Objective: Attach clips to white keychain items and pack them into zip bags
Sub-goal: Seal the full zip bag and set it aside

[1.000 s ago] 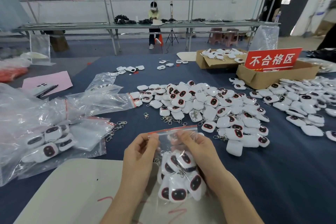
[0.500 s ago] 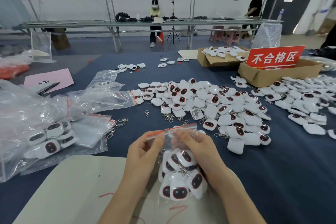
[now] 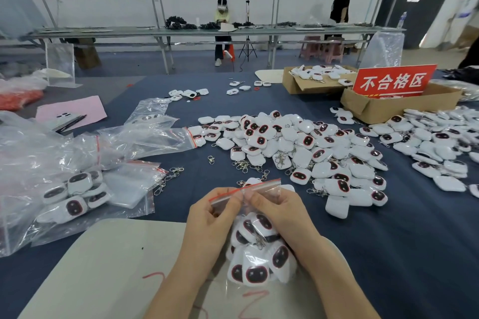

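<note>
Blue desk (image 3: 414, 254) with a filled zip bag (image 3: 256, 261) pinched at its seal
A wide heap of loose white keychain items (image 3: 293, 147) lies just behind the zip bag, which holds more of them; the left grip (image 3: 207, 217) and right grip (image 3: 282, 212) each pinch its red seal strip (image 3: 243, 188)

Pinching the bag (image 3: 272, 190) top, two-handed.
Holding its seal's left end with left hand (image 3: 212, 217), its middle with right hand (image 3: 280, 212), fingertips nearly touching, forearms converging from below.
</note>
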A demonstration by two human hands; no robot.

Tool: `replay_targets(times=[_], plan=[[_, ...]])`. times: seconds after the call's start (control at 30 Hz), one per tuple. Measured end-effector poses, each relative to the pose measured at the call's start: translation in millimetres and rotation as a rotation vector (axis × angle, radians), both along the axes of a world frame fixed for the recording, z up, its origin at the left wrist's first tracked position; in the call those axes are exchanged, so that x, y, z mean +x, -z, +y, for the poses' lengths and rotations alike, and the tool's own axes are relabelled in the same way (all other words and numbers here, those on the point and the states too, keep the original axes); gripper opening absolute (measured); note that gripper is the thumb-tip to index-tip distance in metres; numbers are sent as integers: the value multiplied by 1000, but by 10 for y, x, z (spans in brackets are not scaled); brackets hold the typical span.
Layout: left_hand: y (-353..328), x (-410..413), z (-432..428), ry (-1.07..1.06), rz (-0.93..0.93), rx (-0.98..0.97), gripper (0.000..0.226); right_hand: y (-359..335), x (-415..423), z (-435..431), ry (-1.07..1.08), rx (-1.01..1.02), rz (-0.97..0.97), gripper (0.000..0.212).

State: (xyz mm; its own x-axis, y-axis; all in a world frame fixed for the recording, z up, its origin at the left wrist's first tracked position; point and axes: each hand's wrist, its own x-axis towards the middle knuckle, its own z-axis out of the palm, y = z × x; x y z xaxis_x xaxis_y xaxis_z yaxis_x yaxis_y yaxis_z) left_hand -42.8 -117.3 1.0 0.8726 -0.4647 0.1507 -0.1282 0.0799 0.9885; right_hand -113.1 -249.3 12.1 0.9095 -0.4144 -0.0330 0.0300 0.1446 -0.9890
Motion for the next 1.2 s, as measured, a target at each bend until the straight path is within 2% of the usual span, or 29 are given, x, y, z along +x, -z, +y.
replay_targets(times=[0.37,0.53,0.83,1.0,1.2], plan=[[3,-10,-8,-20,-42,15,13,-1,-1,12,26,-63,24,12],[21,4,-4,-31,-6,6,16,19,-20,-33,61,5,49,19],[46,12,0,-37,-1,17,13,47,7,-33,85,-33,72,21],[36,17,1,-53,2,0,16,71,-22,-77,60,54,36,28],[43,16,-1,-52,1,9,16,98,0,-81,94,35,33,24]])
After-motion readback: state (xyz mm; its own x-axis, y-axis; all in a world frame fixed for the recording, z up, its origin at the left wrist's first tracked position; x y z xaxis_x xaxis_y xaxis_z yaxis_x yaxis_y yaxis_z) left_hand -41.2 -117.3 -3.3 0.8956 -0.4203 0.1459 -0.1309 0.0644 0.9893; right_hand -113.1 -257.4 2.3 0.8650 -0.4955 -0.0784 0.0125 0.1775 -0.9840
